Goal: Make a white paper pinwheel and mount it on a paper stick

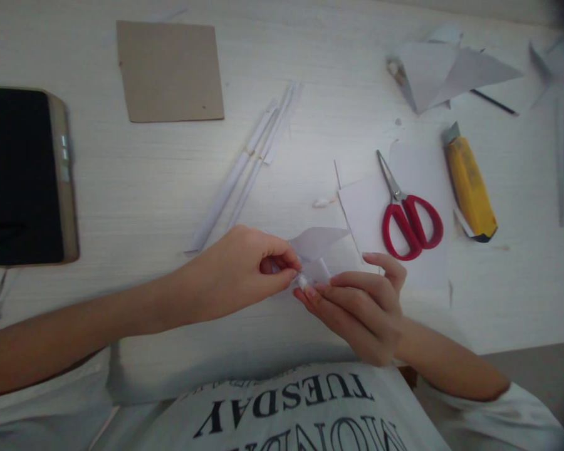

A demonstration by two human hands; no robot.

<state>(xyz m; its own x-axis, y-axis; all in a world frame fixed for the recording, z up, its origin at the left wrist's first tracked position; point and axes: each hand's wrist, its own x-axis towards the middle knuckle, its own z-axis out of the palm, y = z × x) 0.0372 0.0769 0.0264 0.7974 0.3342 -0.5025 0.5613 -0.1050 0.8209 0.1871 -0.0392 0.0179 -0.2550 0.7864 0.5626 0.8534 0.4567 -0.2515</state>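
Close to the table's near edge, my left hand (pixel 256 263) pinches the left end of a small folded piece of white paper (pixel 318 270). My right hand (pixel 364 307) has its thumb and fingertips closed on the same paper from the right, its little finger held apart. A small white bit that looks like cotton shows between the fingertips; its exact form is blurred. Just beyond the hands lie rolled white paper sticks (pixel 237 169), a cotton swab piece (pixel 322 203) and red-handled scissors (pixel 404 213) resting on a white paper sheet (pixel 364 200).
A yellow box cutter (pixel 470 181) with its blade end showing lies right of the scissors. Folded paper shapes (pixel 451 72) and a dark thin stick (pixel 493 102) are at the back right. A brown cardboard piece (pixel 172 72) and a dark-screened device (pixel 21 178) lie on the left.
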